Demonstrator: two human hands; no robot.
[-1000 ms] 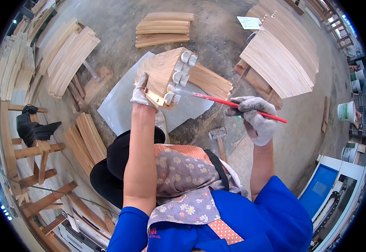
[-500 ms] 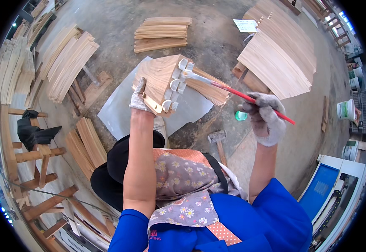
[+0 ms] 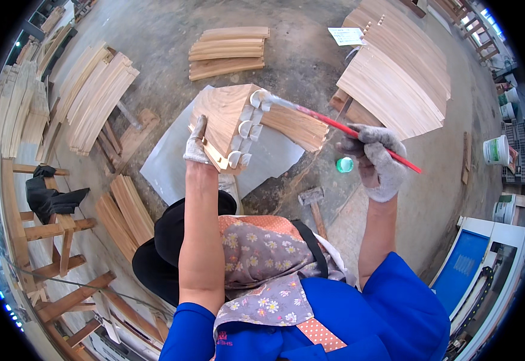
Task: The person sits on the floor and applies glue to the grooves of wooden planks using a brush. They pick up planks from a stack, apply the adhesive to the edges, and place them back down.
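Note:
My left hand point(image 3: 197, 141), in a pale work glove, grips the near left edge of a wooden board point(image 3: 223, 108). Rounded joint cuts with a whitish coating run down the board's right end. My right hand point(image 3: 384, 161), also gloved, is closed round a thin red-handled brush point(image 3: 334, 124). The brush's whitish tip touches, or nearly touches, the topmost cut; the exact contact is too small to tell. Behind the held board, another wooden piece point(image 3: 292, 125) sticks out to the right above a grey sheet point(image 3: 274, 159) on the floor.
A hammer point(image 3: 315, 207) and a small green-topped container point(image 3: 344, 165) are between my arms. Stacks of boards lie ahead point(image 3: 229, 51), at the far right point(image 3: 389, 90) and at the left point(image 3: 103, 99). Wooden frames point(image 3: 58, 228) stand left; a white-and-blue machine point(image 3: 464, 265) stands right.
The brush has moved slightly up and left along the board's end, and my right hand has risen a little with it. My left hand still grips the board.

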